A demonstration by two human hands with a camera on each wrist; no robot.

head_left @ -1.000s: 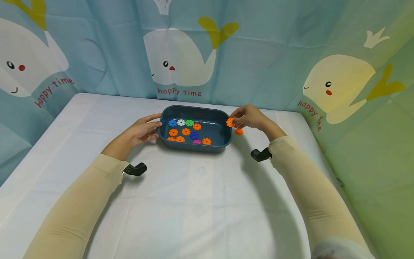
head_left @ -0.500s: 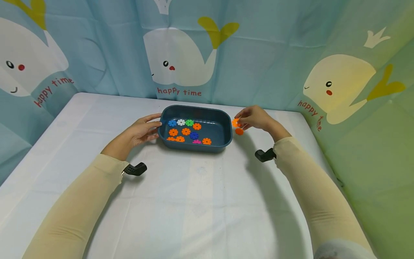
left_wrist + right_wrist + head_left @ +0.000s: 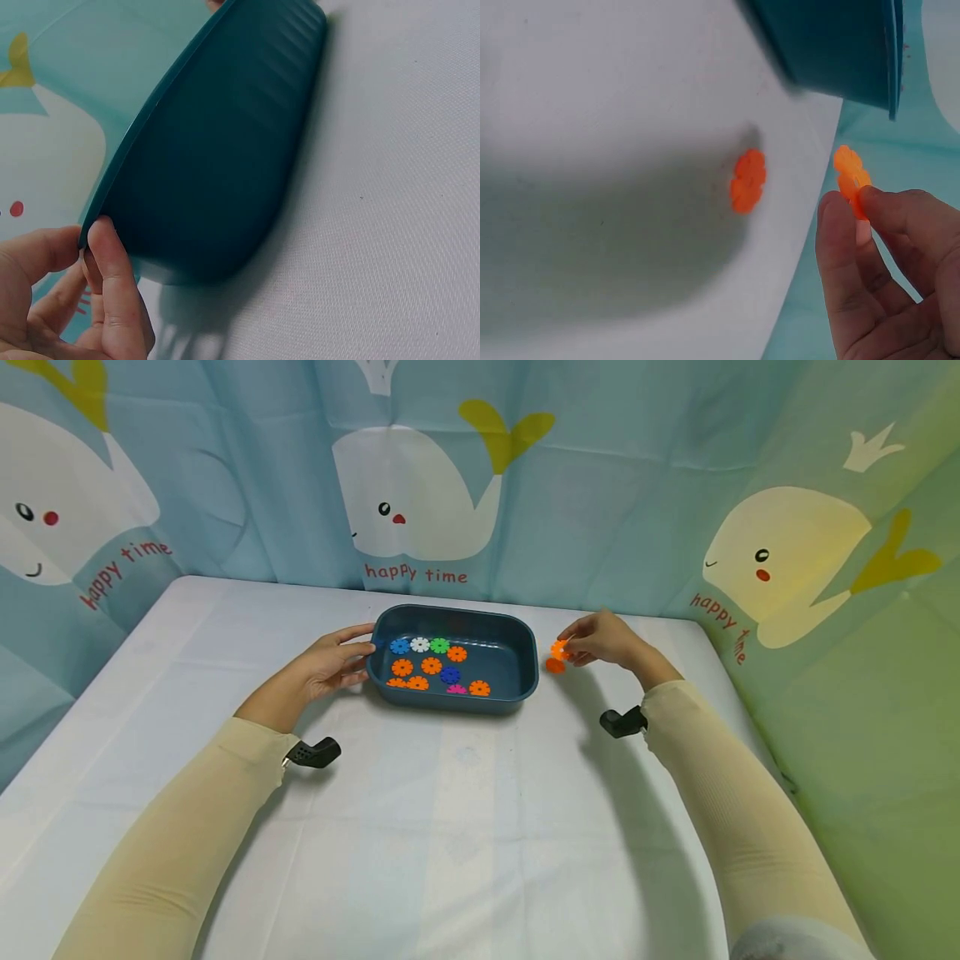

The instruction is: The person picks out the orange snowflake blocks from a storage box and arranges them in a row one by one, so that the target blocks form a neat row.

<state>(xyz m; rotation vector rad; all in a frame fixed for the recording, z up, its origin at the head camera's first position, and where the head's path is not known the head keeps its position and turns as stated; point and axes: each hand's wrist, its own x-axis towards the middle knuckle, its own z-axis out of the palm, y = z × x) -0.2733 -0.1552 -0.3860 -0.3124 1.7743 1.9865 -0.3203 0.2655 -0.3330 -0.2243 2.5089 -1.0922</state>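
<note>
My left hand [image 3: 330, 663] pinches the left rim of a dark blue-green plastic basin [image 3: 457, 700]; in the left wrist view the thumb and fingers [image 3: 116, 292] sit on either side of that rim. To the right of the basin, my right hand [image 3: 603, 641] pinches an orange notched disc [image 3: 851, 180] between thumb and fingertips, raised above the table. A second orange disc [image 3: 748, 181] lies flat on the white cloth just below it. Inside the basin lie several similar discs, among them a white one [image 3: 420, 644], a green one [image 3: 439, 645] and a dark blue one [image 3: 450, 674].
A white cloth covers the table [image 3: 390, 827]. Behind it hangs a light blue curtain [image 3: 615, 527] with whale prints, and a green stretch of it runs down the right side. Black wrist cameras project from both sleeves, the right one [image 3: 624, 722] over the table.
My right hand has moved right and slightly down with the orange disc, from the basin's right rim to beyond it. The left hand and basin stay where they were.
</note>
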